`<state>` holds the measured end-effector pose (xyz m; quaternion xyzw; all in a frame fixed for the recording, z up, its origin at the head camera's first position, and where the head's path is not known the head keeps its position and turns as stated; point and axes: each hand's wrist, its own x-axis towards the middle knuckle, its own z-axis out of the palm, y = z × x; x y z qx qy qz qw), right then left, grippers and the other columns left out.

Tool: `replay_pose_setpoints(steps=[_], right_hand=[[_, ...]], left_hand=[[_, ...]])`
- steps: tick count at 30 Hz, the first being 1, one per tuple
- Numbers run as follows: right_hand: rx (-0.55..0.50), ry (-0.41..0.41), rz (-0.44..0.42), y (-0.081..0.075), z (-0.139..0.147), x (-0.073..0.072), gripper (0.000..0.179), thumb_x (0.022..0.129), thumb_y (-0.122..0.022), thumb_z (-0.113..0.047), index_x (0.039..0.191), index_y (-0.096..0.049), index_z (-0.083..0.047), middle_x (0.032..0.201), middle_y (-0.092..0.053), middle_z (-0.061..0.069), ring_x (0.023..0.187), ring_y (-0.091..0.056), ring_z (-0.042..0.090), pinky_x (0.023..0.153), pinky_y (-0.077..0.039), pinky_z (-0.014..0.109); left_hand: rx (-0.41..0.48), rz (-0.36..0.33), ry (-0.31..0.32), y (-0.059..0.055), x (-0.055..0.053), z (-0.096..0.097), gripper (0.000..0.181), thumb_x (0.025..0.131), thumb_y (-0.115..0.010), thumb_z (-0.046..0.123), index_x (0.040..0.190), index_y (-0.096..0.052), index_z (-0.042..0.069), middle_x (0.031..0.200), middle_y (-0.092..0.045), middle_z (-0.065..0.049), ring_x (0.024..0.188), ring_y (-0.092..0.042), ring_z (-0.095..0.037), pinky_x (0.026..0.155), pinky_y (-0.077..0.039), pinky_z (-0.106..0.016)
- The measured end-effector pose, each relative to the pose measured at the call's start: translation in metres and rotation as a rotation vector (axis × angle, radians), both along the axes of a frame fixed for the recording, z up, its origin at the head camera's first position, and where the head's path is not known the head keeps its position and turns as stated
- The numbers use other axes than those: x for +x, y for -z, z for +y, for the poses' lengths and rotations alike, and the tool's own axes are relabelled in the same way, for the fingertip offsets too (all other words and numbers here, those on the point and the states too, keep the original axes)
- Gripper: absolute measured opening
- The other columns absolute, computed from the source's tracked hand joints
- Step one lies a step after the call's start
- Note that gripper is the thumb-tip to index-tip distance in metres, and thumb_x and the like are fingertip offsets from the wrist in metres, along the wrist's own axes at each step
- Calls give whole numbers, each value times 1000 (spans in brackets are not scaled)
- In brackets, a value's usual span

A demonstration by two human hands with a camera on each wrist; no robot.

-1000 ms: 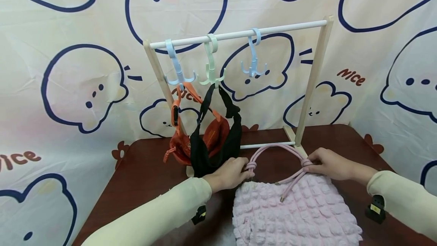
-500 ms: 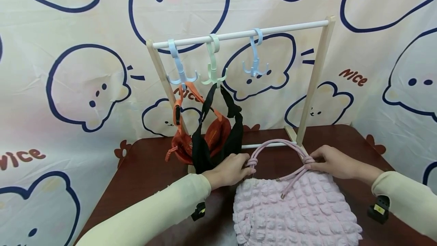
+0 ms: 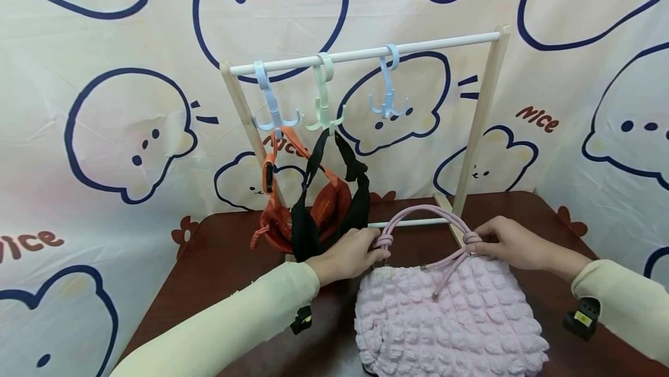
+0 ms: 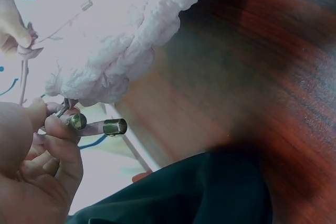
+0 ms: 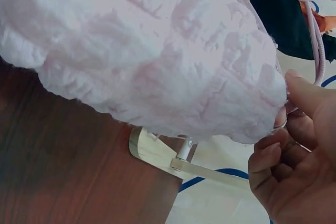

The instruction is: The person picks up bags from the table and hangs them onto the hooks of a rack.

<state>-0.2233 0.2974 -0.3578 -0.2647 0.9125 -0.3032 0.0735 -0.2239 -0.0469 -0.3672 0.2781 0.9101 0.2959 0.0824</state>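
Observation:
A pink puffy quilted bag (image 3: 449,319) with a knotted cord handle (image 3: 428,209) is at the front right in the head view. My left hand (image 3: 352,254) pinches the handle's left knot. The right hand (image 3: 514,243) grips the knot on the other side, so the handle arches up between them. In the left wrist view, metal-tipped cord ends (image 4: 114,127) stick out past the left fingers. The right wrist view has the bag's puffy side filling the upper left, with my right fingers (image 5: 304,90) at its top corner.
A wooden rack with a white rail (image 3: 444,45) stands behind. From it hang a left blue hook (image 3: 274,104), a green hook (image 3: 323,95) and a right blue hook (image 3: 388,89). An orange bag (image 3: 277,220) and a black bag (image 3: 305,226) hang at the left over the brown table (image 3: 209,278).
Both hands have raised the pink bag slightly, and its handle now arches higher in front of the rack's lower bar. The hanging bags stay where they were.

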Motion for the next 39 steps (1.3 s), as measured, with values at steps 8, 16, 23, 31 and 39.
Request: replay_pose_setpoints(steps=[8,16,23,31,39], right_hand=[[25,22,52,-7,-3,1,19,97,-69,-26,103,-77,-10,79,-65,-7,67,-53,-1,58,-45,22],[38,54,70,-14,-2,6,16,97,-69,-24,103,-77,-11,83,-67,-5,69,-52,-1,60,-44,22],[46,69,75,-20,-4,7,17,97,-69,-23,105,-77,-10,89,-70,-3,72,-52,0,62,-45,22],[38,87,127,-28,-6,9,19,98,-68,-23,107,-77,-10,89,-70,-4,71,-52,-1,61,-46,22],[23,102,148,-37,-7,11,15,98,-68,-24,105,-78,-15,85,-69,-5,68,-52,0,59,-45,23]], left_hand=[[0,34,-9,-6,1,-3,22,99,-66,27,111,-62,9,82,-61,2,63,-56,-4,56,-46,-19],[-3,62,-4,-14,2,-5,25,100,-65,29,113,-62,8,82,-63,2,63,-56,-4,57,-46,-19],[-4,80,-6,-20,1,-8,25,99,-66,29,111,-63,8,82,-63,0,64,-56,-5,58,-47,-19],[11,92,-19,-28,2,-11,21,99,-67,28,106,-62,9,81,-64,0,64,-57,-5,57,-47,-18],[15,105,-8,-35,1,-12,20,99,-66,28,105,-62,9,80,-65,0,64,-59,-5,56,-48,-19]])
